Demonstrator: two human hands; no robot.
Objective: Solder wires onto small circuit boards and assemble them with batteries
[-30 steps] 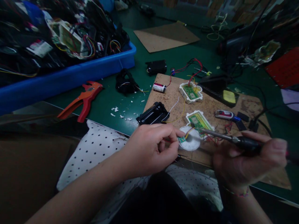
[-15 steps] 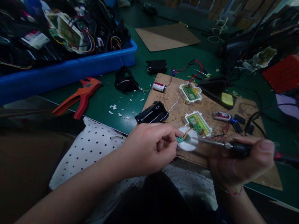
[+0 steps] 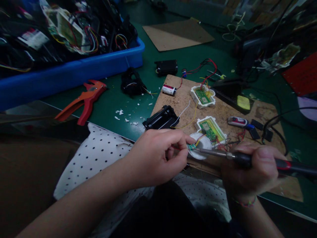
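"Lying nearest, below the left forearm, is that a spotted white cloth [image 3: 99, 150]?"

"Yes, and just beyond it comes the left hand [image 3: 160, 155]. Its grip is narrow, thumb and fingers pinching a small green circuit board [image 3: 191, 147] at the edge."

"And the right hand [image 3: 255, 168]?"

"Closed around the dark handle of a soldering iron [image 3: 240, 158], whose metal shaft points left."

"Does the tip touch the circuit board?"

"I can't tell; it is right beside it, at least. Both are over the white ring [image 3: 206, 142], near the front edge of the brown panel [image 3: 179, 99]."

"What is around them?"

"Just past the ring, a white-rimmed case [image 3: 210, 130] with a green board inside. Left of that, a black open housing [image 3: 162, 119], with a white wire and a yellow wire beside it. To the right, a battery with a blue end [image 3: 237, 121]."

"Farther off?"

"A yellow sponge [image 3: 243, 102] at the right, a second white-rimmed case [image 3: 203, 96], and a red-and-white battery [image 3: 169, 89] at the panel's far left. An orange-red hand tool [image 3: 92, 96] lies well left on the green surface [image 3: 119, 99]."

"And at the back?"

"A blue crate [image 3: 99, 64] heaped with black parts and wires on the left, then a flat cardboard sheet [image 3: 178, 34] farthest away."
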